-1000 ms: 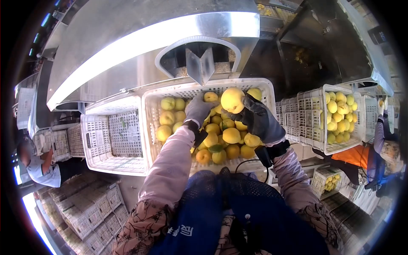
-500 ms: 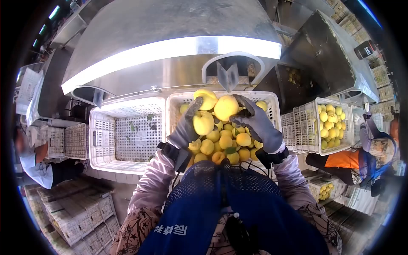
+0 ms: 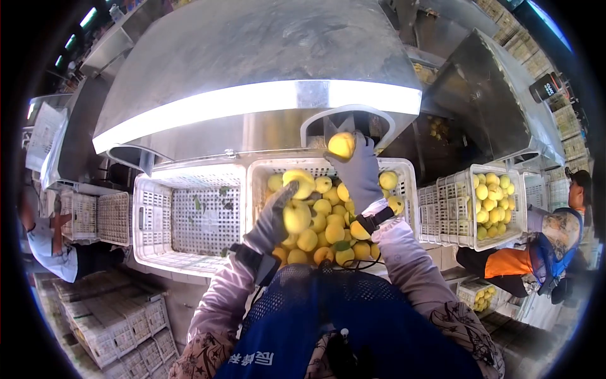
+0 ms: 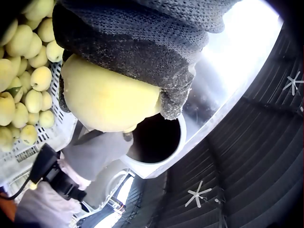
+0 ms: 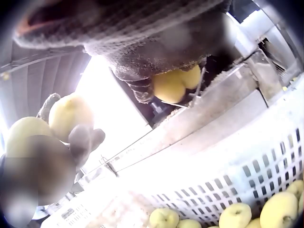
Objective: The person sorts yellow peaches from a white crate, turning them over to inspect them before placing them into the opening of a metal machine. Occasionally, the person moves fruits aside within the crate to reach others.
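Observation:
Yellow fruit (image 3: 319,223) fills a white crate (image 3: 254,202). My gloved left hand (image 3: 270,222) holds two fruits (image 3: 297,216) above the crate's left part; in the left wrist view the hand (image 4: 128,47) curls round a large pale yellow fruit (image 4: 107,97). My gloved right hand (image 3: 358,172) grips a fruit (image 3: 341,144) at the rounded opening (image 3: 314,128) in the metal machine's front. From the right wrist view, the hand (image 5: 161,47) has yellow fruit (image 5: 170,87) at its fingertips, and what lies deeper in the opening is partly hidden.
Left of the fruit crate stands another white crate (image 3: 144,218) with a few leaves. The metal machine (image 3: 252,57) spans the far side. At the right are a crate of fruit (image 3: 493,196) and a person (image 3: 555,240); another person (image 3: 47,243) is at the left.
My right hand has moved forward with its fruit, from beside the left hand over the crate to the machine's opening. The left hand, holding two fruits, has shifted slightly lower in view.

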Available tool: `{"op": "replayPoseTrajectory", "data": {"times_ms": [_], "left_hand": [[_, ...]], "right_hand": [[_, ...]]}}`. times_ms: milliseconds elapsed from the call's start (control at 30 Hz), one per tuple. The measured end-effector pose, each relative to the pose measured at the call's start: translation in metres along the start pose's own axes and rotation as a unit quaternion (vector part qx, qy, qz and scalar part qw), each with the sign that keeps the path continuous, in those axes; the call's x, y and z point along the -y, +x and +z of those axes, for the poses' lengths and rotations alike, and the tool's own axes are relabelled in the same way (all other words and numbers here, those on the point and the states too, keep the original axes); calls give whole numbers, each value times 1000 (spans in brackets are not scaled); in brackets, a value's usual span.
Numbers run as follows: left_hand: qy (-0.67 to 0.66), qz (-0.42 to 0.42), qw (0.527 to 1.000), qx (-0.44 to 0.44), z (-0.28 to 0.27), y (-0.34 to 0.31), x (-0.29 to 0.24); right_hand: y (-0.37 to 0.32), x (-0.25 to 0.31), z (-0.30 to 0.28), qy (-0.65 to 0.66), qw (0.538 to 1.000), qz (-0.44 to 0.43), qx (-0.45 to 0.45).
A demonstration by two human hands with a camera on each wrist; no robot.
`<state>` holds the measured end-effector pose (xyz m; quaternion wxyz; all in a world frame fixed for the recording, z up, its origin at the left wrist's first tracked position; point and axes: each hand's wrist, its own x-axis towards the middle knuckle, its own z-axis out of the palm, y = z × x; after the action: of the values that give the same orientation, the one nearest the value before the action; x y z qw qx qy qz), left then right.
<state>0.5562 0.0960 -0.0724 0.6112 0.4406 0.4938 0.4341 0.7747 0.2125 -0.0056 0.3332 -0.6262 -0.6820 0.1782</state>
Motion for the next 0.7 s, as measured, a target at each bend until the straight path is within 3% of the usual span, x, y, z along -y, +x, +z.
{"op": "replayPoseTrajectory", "data": {"times_ms": [67, 133, 167, 200, 267, 300, 333, 400, 467, 500, 533, 600, 633, 700], "left_hand": [[-204, -36, 975, 75, 13, -23, -25], [-15, -31, 999, 34, 7, -37, -3], [-124, -100, 987, 28, 7, -38, 1], [-122, -102, 987, 27, 6, -37, 3], [-41, -34, 998, 19, 15, -33, -4], [-3, -1, 1000, 15, 20, -33, -6], [-6, -7, 1000, 12, 22, -34, -6], [-9, -1, 999, 36, 14, -36, -7], [-9, 26, 998, 62, 2, -15, -14], [-189, -59, 973, 121, 14, -15, -56], [-191, -60, 972, 126, 14, -14, -58], [88, 90, 986, 110, 15, -13, -63], [12, 30, 996, 88, 25, -19, -80], [-50, 9, 994, 95, 28, -17, -82]], "right_hand": [[18, 1, 8, 24, 999, 24, 15], [43, 5, 18, 10, 998, 60, 2], [57, 7, 25, -11, 997, 65, -30], [62, 5, 25, -8, 997, 67, -29], [66, 23, -2, 35, 999, 35, -17], [68, 27, -17, 131, 990, 36, 19], [63, 48, -44, 196, 972, 110, 73], [61, 0, -21, 310, 949, 15, 54], [7, 26, -51, 271, 961, 10, 54], [-27, 34, -61, 261, 946, -7, 191], [-47, 38, -67, 249, 913, -19, 322], [-64, 28, -49, 259, 921, -39, 287], [-69, 32, -48, 271, 926, -62, 256], [-76, 38, -57, 241, 944, -67, 216]]}}
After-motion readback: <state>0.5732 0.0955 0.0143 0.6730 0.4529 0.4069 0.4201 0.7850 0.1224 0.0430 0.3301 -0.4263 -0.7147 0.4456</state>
